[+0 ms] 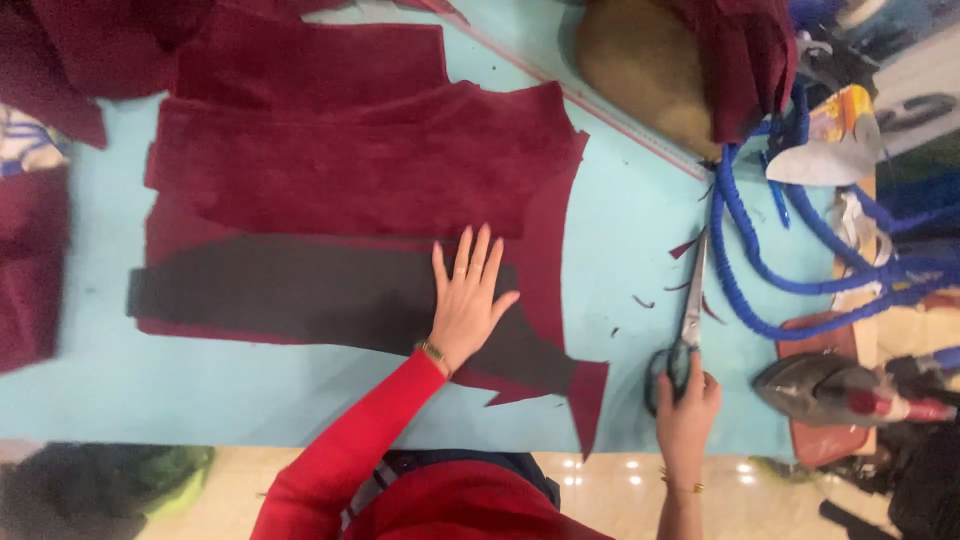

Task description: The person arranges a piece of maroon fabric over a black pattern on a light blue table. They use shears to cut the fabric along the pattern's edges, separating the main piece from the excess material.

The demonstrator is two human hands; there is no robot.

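The dark pattern piece (310, 295) is pinned flat on the maroon fabric (370, 160) by the spread left hand (465, 300); well to its right, the scissors (688, 325) are gripped by the closed right hand (686, 408).

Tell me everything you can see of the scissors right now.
The scissors lie flat on the light blue table, right of the maroon fabric. Long silvery blades, closed together, point away from the person; dark handles face them. The right hand rests on the handles. Small maroon scraps lie around the blades.
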